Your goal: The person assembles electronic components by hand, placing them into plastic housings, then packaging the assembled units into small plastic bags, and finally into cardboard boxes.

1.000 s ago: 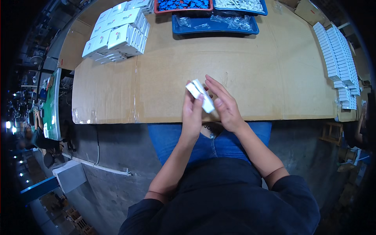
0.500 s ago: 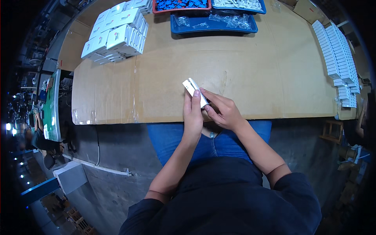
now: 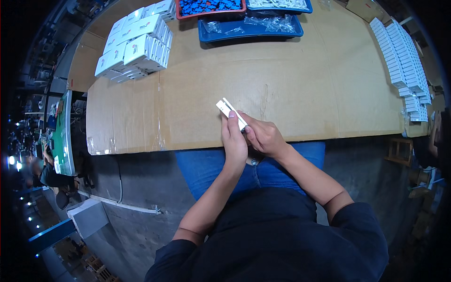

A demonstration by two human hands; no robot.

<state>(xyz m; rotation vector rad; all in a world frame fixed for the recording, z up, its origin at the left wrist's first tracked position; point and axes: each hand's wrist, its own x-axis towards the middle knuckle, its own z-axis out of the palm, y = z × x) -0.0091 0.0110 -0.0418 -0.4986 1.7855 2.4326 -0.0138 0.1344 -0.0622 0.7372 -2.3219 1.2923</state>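
Just past the table's front edge, a small white box-like piece (image 3: 225, 108) is held between my two hands. It is slim and angled to the upper left, with a dark slot between its wider side and a thin white strip. My left hand (image 3: 234, 143) is closed around its lower left side, the thumb lying along the top. My right hand (image 3: 265, 137) grips the lower right end, fingers curled and thumb against it. The lower end is partly covered by my fingers, so I cannot make out the piece's exact kind.
White boxes (image 3: 137, 49) are stacked at the far left of the cardboard-covered table (image 3: 202, 89). A red tray (image 3: 195, 16) of blue parts and blue trays (image 3: 251, 35) with clear bags and white parts stand at the back. Narrow white boxes (image 3: 399, 56) line the right edge.
The view has shifted slightly. The white piece stays in both hands, and its slot now shows more openly. My right hand has curled in closer around the lower end.
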